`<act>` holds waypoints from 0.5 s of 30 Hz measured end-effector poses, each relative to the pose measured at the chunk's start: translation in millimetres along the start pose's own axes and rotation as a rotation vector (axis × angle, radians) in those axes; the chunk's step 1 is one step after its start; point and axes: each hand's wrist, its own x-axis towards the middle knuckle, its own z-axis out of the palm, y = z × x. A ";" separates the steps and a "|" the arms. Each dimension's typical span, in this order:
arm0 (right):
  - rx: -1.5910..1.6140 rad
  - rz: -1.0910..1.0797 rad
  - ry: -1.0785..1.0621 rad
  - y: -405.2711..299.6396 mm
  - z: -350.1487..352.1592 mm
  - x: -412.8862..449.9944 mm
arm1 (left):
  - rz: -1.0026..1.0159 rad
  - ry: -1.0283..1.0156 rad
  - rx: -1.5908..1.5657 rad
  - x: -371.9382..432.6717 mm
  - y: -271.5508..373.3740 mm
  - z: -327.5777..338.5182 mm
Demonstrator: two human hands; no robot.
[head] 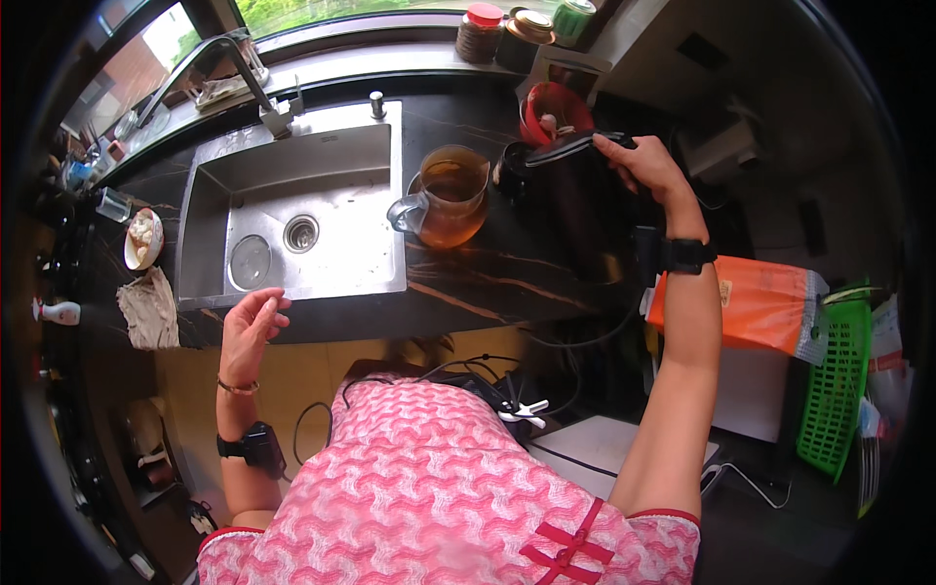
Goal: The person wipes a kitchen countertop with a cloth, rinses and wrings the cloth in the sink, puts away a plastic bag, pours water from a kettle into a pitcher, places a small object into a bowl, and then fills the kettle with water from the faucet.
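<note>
My right hand (647, 164) grips a dark object (570, 149) with a flat, shiny rim, perhaps a lid or handle, over the dark right part of the counter; its lower part blends into the shadow. Just behind it stands a red bowl (557, 110) with what looks like garlic inside. A glass pitcher (453, 212) of amber liquid is on the counter right of the sink. My left hand (252, 329) hovers by the sink's front edge, fingers loosely curled, holding nothing.
The steel sink (351, 263) holds a clear round lid or dish (251, 262). A faucet (241, 66) arches behind it. Left are a bowl of white food (143, 238), a glass (114, 205) and a cloth (148, 311). An orange package (746, 300) and green basket (833, 387) stand right.
</note>
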 end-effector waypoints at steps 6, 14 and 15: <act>0.046 -0.033 0.009 19.4 -2.3 4.7 | -0.027 0.032 -0.012 -18.8 -4.2 6.2; 0.186 -0.155 0.016 23.8 -2.4 -16.4 | -0.031 -0.010 0.000 -17.1 -3.6 10.1; 0.185 -0.155 0.022 20.9 -2.8 -20.8 | -0.027 -0.014 0.000 -14.6 -3.2 8.7</act>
